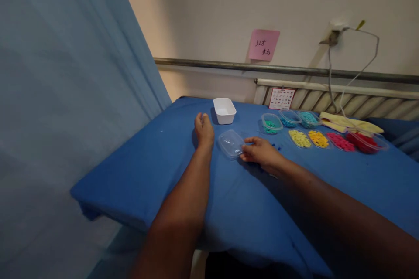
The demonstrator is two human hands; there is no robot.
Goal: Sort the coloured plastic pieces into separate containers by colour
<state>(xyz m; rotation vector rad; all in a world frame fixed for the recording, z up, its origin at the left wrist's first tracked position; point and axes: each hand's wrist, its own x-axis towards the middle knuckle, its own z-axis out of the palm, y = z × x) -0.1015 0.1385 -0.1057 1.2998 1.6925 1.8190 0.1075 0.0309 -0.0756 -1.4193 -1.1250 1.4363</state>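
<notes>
My left hand (204, 130) rests on the blue cloth as a loose fist, just left of a clear plastic container (231, 143) and in front of a white rectangular tub (224, 110); nothing shows in it. My right hand (260, 151) lies on the cloth at the clear container's right edge, fingertips touching its rim. A few small blue pieces (276, 146) lie on the cloth just beyond this hand.
A row of clear tubs and piles of small coloured pieces runs to the right: green (271, 124), teal (309, 118), yellow (300, 138), orange (318, 139), pink (340, 141), red (365, 142). A blue curtain (65, 96) hangs at left. A pink note (263, 45) and cables are on the wall.
</notes>
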